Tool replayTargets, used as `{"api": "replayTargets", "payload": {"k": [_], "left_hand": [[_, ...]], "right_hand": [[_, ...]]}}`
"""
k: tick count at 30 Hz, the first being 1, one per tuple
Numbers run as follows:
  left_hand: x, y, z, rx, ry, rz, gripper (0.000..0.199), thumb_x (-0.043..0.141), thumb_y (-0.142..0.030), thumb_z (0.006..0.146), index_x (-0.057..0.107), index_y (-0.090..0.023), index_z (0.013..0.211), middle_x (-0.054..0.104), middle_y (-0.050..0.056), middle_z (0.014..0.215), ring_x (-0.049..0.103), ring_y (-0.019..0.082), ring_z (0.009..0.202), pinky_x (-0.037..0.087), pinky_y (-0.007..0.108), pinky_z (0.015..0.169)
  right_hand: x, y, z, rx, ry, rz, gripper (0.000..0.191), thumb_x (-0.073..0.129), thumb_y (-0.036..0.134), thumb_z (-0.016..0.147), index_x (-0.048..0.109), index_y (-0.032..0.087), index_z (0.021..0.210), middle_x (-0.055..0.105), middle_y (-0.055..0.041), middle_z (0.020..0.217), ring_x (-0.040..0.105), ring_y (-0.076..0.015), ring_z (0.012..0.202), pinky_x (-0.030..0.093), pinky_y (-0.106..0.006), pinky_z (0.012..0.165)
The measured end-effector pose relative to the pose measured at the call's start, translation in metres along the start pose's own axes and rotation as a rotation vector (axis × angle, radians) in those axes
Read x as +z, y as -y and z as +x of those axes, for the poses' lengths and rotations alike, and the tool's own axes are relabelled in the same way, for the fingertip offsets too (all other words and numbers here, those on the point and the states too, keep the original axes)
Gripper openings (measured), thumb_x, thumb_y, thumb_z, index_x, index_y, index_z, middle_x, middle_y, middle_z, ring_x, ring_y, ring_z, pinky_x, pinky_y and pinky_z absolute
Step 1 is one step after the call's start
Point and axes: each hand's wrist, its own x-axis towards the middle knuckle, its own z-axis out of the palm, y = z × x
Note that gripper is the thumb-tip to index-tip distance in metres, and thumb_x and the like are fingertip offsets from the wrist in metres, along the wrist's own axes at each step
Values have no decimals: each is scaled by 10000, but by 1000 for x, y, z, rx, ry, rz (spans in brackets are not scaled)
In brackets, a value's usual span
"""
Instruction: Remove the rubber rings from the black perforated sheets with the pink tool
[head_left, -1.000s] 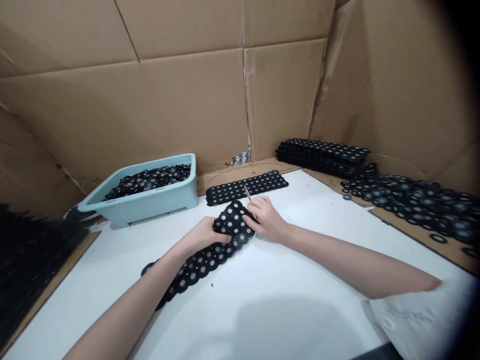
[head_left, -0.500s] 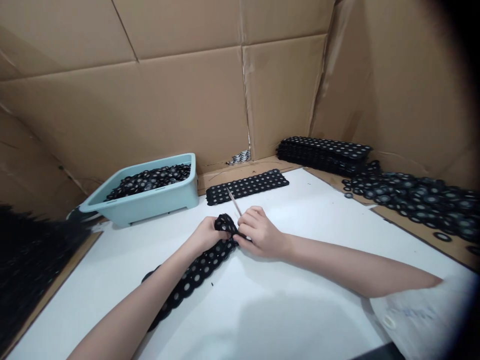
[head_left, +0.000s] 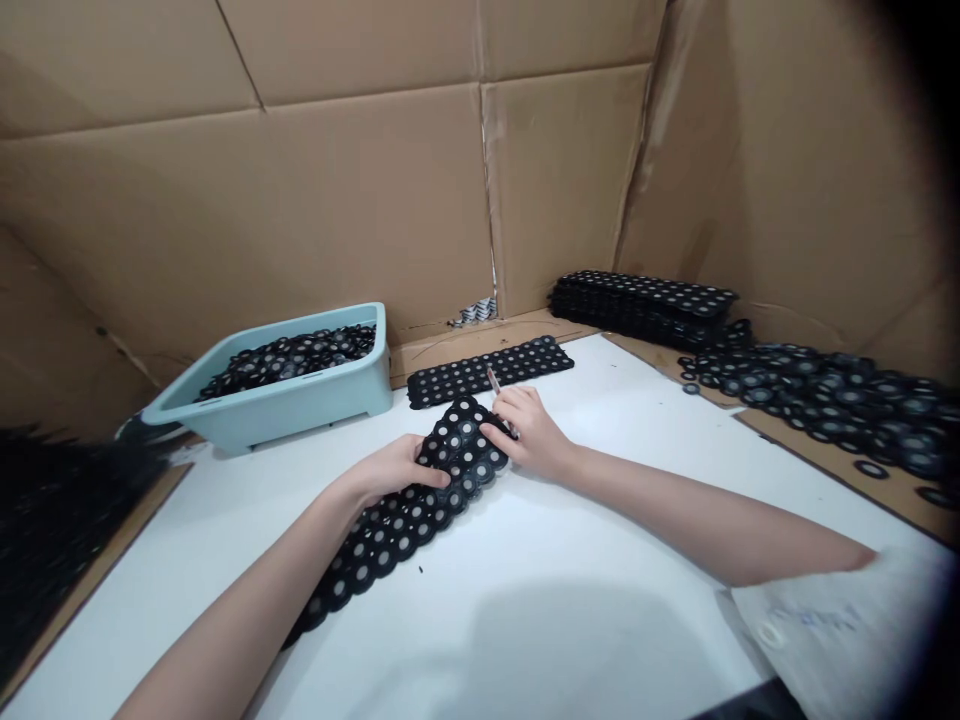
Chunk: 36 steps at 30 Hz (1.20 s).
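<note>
Black rubber-like material, patterned with pale discs, makes up the scalloped sheet [head_left: 405, 530], which slants across the left half of the white desk [head_left: 615, 620], its raised end toward the far edge, where a second sheet [head_left: 487, 370] lies. The left hand [head_left: 390, 470] pinches it, thumb on top; the right hand [head_left: 532, 435] has its fingers wrapped round a slender tool [head_left: 493, 380], thumb against the sheet's corner. It looks light, floppy and probably grippy, perhaps tearable between discs; its long edges near the raised end seem the best hold.
</note>
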Motion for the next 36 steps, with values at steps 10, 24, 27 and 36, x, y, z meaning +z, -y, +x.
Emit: {"api": "replayTargets", "payload": {"k": [10,24,27,36], "left_hand": [[9,4,5,-21,-209,32,253,696,-296,533,644,-151,734,685,50,775,618,238,744,452,320,691],[8,13,6,99,-301,-154,250,707,-277,575,616,-139,762,681,67,789,620,206,693,462,319,683],[7,16,8,140,-386,-204,266,701,-293,592,594,-140,782,676,61,784,616,194,667,465,310,658],[34,6,5,256,-634,-250,326,693,-352,607,601,-139,835,672,74,911,611,222,823,456,301,714]], "right_hand": [[-2,7,-1,1,-7,45,190,413,272,847,404,173,685,450,-24,733,401,-155,756,293,-308,757],[-6,0,5,205,61,370,320,441,386,838,415,168,606,388,2,685,397,-127,673,337,-266,642],[-2,2,3,227,170,473,290,489,416,804,506,156,678,432,-12,748,423,-123,689,353,-258,645],[4,33,-1,309,220,733,135,502,286,783,522,154,763,491,4,698,407,-102,625,348,-237,577]]}}
